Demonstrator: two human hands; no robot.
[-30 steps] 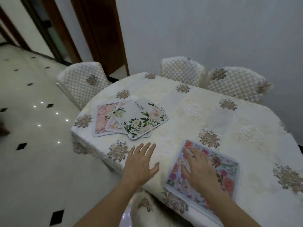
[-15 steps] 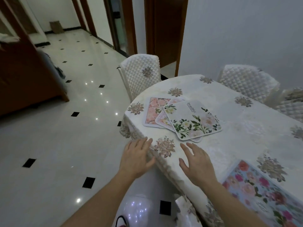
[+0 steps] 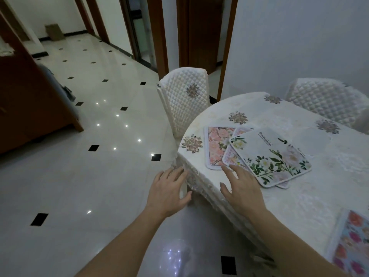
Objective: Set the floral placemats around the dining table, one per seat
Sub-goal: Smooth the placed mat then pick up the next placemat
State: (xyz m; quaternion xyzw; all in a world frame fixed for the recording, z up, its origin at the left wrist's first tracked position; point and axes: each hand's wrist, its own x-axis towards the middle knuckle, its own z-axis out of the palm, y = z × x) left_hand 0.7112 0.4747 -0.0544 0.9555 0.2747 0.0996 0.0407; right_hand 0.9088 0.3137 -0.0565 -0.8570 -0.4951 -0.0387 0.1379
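Three floral placemats lie fanned in a pile near the table's left end: a white one with green leaves (image 3: 269, 156) on top, a pink-bordered one (image 3: 231, 158) under it, and a peach rose one (image 3: 216, 144) at the bottom. My right hand (image 3: 242, 188) hovers open over the cloth, fingertips at the pile's near edge. My left hand (image 3: 168, 191) is open beside the table's hanging cloth, holding nothing. A bright multicoloured placemat (image 3: 353, 244) lies flat at the near right edge of the dining table (image 3: 299, 198).
A quilted cream chair (image 3: 184, 98) stands at the table's left end, another (image 3: 327, 100) at the far side. Glossy tiled floor spreads to the left. A brown wooden cabinet (image 3: 26, 100) stands far left; doorways lie behind.
My view has swung left toward the table's end. My right hand left the multicoloured placemat and moved to the pile of three. My left hand moved off the tabletop to the cloth's edge.
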